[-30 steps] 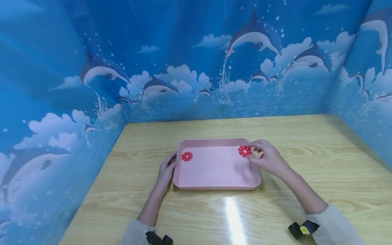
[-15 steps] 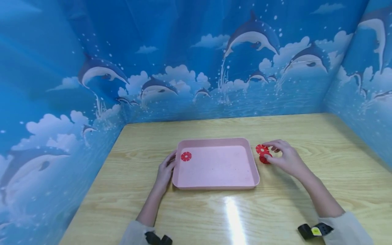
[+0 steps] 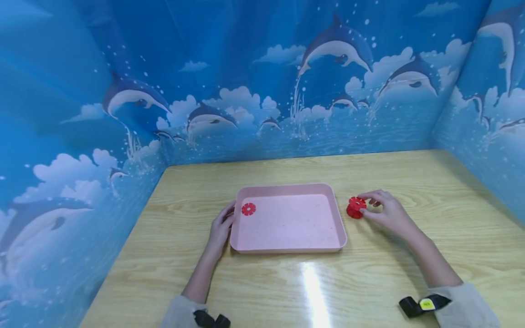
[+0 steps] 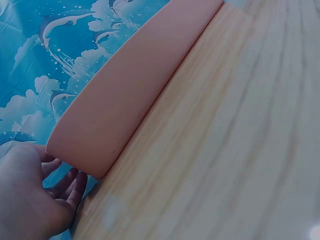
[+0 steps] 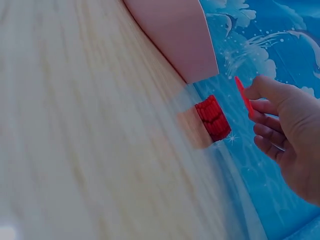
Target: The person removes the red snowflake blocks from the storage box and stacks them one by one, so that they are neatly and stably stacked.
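Note:
A pink tray lies on the table, with one red notched plastic disc in its far left corner. Against the tray's left side rests my left hand; in the left wrist view its relaxed fingers touch the outer wall near the corner. To the right of the tray stands a stack of red notched discs. My right hand pinches another notched disc between thumb and fingers. In the right wrist view this held disc is tilted on edge, apart from the stack.
A wood-grain table carries the tray and stack. Blue dolphin-print sheeting stands along the table's back and both sides. Black wrist cameras sit on the person's light sleeves.
My right hand has carried the pinched disc rightward from above the tray's far right corner to over the stack. My left hand stays at the tray's left side.

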A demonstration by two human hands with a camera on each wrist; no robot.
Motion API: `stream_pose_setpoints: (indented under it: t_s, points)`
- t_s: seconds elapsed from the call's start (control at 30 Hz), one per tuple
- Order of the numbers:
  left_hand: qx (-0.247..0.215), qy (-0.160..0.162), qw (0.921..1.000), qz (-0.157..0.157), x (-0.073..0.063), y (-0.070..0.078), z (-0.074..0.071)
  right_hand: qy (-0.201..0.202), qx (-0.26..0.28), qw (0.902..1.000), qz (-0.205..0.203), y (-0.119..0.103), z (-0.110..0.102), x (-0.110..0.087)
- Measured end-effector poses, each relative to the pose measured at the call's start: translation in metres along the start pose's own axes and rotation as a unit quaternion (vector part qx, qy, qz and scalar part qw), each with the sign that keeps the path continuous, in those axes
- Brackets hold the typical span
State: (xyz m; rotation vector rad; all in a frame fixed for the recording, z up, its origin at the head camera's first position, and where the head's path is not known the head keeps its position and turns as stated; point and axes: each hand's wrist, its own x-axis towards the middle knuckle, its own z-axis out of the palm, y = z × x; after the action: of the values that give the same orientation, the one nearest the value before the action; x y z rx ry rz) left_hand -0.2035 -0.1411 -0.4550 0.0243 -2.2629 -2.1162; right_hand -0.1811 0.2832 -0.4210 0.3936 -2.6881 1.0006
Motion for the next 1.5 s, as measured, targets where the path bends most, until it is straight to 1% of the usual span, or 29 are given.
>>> stream_pose_setpoints:
  t_s: [0.1, 0.33, 0.5, 0.7, 0.93, 1.23, 1.5]
  points:
    - [0.003, -0.002, 1.0, 0.001, 0.001, -0.001, 0.0, -0.003, -0.001, 1.0, 0.0, 0.005, 0.002, -0.001]
    - [0.002, -0.002, 1.0, -0.001, 0.0, 0.0, 0.0, -0.001, 0.0, 0.9998, -0.018, 0.014, 0.006, -0.003]
    - [0.0, -0.001, 1.0, 0.001, 0.0, 0.0, 0.0, -0.006, -0.007, 0.9998, -0.019, 0.018, 0.007, -0.004]
    - [-0.002, -0.002, 1.0, 0.009, 0.0, 0.0, 0.0, -0.008, -0.01, 0.9996, -0.025, 0.018, 0.009, -0.004]
    - [-0.003, -0.004, 0.9999, 0.01, 0.0, 0.0, 0.0, -0.009, -0.014, 0.9995, -0.025, 0.019, 0.011, -0.004]
    - [0.001, -0.003, 1.0, 0.004, -0.001, 0.002, 0.0, -0.009, -0.015, 0.9995, -0.025, 0.021, 0.012, -0.004]
    - [0.004, -0.004, 1.0, -0.003, 0.0, 0.001, -0.001, -0.006, -0.017, 0.9993, -0.033, 0.023, 0.013, -0.004]
